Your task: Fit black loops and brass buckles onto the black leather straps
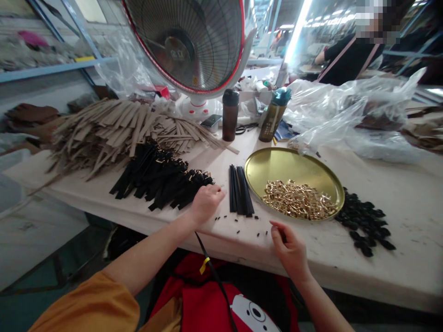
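My left hand [206, 203] is closed, its fingertips by the right end of a pile of black straps [155, 177] with gold-coloured metal bits at their ends. What it grips, if anything, is hidden. My right hand [290, 249] is at the table's front edge, fingers curled and thumb close to the index finger; I cannot make out anything in them. Between the hands lie a row of flat black strips [239, 191] and several tiny black pieces [238, 232]. Behind my right hand is a round gold tray [263, 166] with a heap of small gold-coloured metal fittings [297, 200].
Black rounded pieces [365, 221] lie right of the tray. Beige strips [104, 129] are heaped at the left. A fan [187, 46], a dark bottle [230, 115], a teal-lidded bottle [275, 115] and clear plastic bags [346, 115] stand behind. Another person [353, 57] is at the back right.
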A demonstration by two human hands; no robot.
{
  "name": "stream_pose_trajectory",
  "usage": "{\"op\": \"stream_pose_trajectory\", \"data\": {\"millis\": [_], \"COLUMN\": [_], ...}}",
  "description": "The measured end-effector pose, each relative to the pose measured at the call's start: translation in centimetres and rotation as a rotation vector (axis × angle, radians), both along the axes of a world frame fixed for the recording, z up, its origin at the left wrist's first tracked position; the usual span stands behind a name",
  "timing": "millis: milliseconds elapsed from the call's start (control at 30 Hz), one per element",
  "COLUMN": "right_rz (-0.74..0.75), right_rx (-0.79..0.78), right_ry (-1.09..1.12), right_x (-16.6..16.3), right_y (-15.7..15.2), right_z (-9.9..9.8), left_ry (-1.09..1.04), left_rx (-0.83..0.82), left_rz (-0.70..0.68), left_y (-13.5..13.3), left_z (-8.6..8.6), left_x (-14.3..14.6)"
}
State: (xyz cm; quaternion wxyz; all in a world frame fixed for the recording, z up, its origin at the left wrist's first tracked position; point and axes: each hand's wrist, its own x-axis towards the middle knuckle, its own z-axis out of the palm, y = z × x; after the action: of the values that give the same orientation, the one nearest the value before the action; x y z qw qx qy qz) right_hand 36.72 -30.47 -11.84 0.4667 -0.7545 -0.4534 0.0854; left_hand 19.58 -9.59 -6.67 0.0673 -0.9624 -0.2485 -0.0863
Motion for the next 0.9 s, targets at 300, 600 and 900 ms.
{"op": "stream_pose_trajectory", "data": {"millis": [300,600,900], "right_rz": [0.000,-0.047,-0.287], "right_rx": [0.049,0.078,0.017], "right_ry": [0.045,0.020,-0.145], "right_x": [0.2,0.3,8.5], "right_y": [-0.2,-1.0,-3.7], "right_z": [0.0,0.6,1.2], "left_ry": [0.231,0.038,0.086], "left_rx": [0.038,0.135,-0.257], "left_rz": [-0.378,-0.534,-0.357], "left_y": [0.2,-0.9,-9.2], "left_z": [1.3,4.0,4.5], "left_x": [6.7,5.6,4.4]}}
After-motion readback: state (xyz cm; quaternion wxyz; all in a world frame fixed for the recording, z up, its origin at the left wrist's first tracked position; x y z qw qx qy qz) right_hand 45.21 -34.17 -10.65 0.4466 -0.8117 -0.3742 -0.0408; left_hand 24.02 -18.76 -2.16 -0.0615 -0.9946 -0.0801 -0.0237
